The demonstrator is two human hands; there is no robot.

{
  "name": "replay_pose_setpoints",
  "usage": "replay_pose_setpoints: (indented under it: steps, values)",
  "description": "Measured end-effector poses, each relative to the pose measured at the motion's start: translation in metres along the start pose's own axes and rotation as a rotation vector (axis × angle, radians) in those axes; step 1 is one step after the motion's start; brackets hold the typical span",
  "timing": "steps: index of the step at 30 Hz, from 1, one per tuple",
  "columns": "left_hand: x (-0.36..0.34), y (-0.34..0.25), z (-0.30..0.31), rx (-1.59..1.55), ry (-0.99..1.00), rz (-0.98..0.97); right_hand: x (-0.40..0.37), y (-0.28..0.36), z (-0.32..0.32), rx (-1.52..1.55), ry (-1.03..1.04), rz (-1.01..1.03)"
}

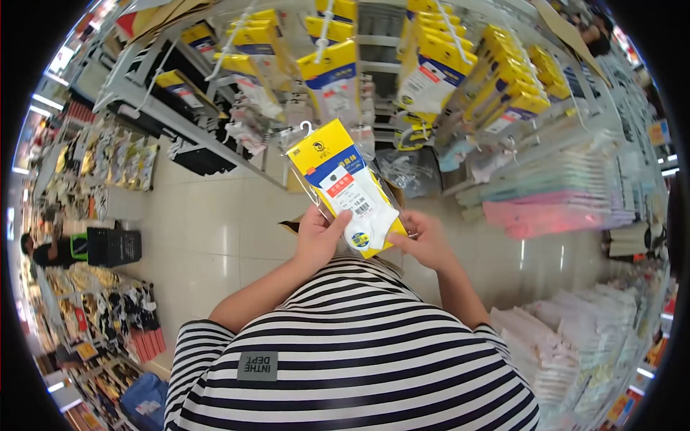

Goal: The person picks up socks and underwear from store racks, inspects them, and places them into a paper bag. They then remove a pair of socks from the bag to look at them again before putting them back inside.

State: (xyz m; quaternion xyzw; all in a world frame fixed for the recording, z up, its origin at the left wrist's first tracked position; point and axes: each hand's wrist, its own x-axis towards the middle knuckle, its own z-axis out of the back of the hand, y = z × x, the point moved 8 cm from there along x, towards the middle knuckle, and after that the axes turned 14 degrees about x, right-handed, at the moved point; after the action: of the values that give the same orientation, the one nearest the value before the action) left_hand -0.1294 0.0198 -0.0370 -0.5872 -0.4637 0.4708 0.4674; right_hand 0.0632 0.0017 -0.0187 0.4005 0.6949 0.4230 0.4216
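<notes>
A pack of white socks [370,214] in clear wrap, with a yellow and blue card and a white hanger hook on top, is held in front of my striped shirt. The pack tilts, its hook end up and to the left. My left hand [321,231] grips its lower left edge, thumb on the front. At the lower right corner, my right hand [422,238] pinches the wrap between thumb and fingers. A price sticker [350,195] with a red band lies across the card. The backs of both hands' fingers are partly hidden behind the pack.
Yellow-topped sock packs [330,68] hang from hooks on the rack ahead, with more packs [435,72] to the right. Pink and green packaged goods [539,208] hang at right. A person with a black basket [115,246] is at far left. An open cardboard box [290,225] sits below my hands.
</notes>
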Motion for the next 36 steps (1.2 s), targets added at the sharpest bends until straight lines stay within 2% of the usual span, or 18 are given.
replay_pose_setpoints:
  steps: [1, 4, 7, 10, 11, 14, 17, 20, 21, 22, 24, 26, 27, 30, 33, 36]
  values:
    - [-0.001, -0.002, 0.0, -0.037, -0.027, -0.023, -0.004, -0.003, -0.003, -0.071, 0.045, -0.086]
    - [-0.005, 0.003, 0.008, -0.046, -0.094, -0.002, -0.005, -0.02, -0.002, 0.002, 0.017, -0.122]
    - [-0.009, 0.003, 0.01, -0.05, -0.122, 0.01, -0.006, -0.016, 0.002, 0.049, -0.037, -0.047]
    - [-0.01, 0.016, 0.027, -0.026, -0.134, 0.031, -0.001, -0.032, 0.032, 0.352, -0.18, 0.086]
    - [-0.012, 0.012, 0.029, -0.029, -0.162, 0.019, -0.001, -0.031, 0.033, 0.428, -0.207, 0.047]
    - [-0.019, 0.009, 0.035, -0.035, -0.219, 0.006, 0.007, -0.027, 0.027, 0.265, -0.087, -0.035]
    - [-0.018, -0.001, 0.042, -0.025, -0.263, -0.011, 0.014, -0.024, 0.018, -0.07, -0.114, -0.045]
    - [-0.021, 0.006, 0.048, 0.113, -0.2, -0.072, 0.015, 0.007, -0.001, -0.42, -0.244, 0.359]
    - [-0.023, 0.0, 0.048, 0.154, -0.189, -0.071, 0.016, 0.009, -0.006, -0.38, -0.26, 0.363]
    - [-0.024, -0.004, 0.05, 0.197, -0.179, -0.07, 0.018, 0.022, -0.017, -0.507, -0.256, 0.448]
    - [-0.024, -0.012, 0.06, 0.347, -0.165, -0.221, 0.016, 0.045, -0.044, -0.755, -0.248, 0.612]
    - [-0.021, -0.017, 0.069, 0.48, -0.088, -0.308, 0.03, 0.047, -0.067, -0.691, -0.149, 0.568]
    - [-0.019, -0.015, 0.076, 0.455, -0.068, -0.276, 0.037, 0.047, -0.077, -0.662, -0.102, 0.547]
    - [-0.012, -0.017, 0.097, 0.379, 0.001, -0.193, 0.07, -0.007, -0.086, -0.011, 0.076, 0.055]
    - [-0.003, -0.03, 0.124, 0.334, 0.054, -0.127, 0.089, 0.025, -0.103, -0.047, -0.078, 0.342]
    - [-0.004, -0.02, 0.145, 0.479, 0.204, -0.051, 0.119, 0.059, -0.125, 0.051, -0.225, 0.536]
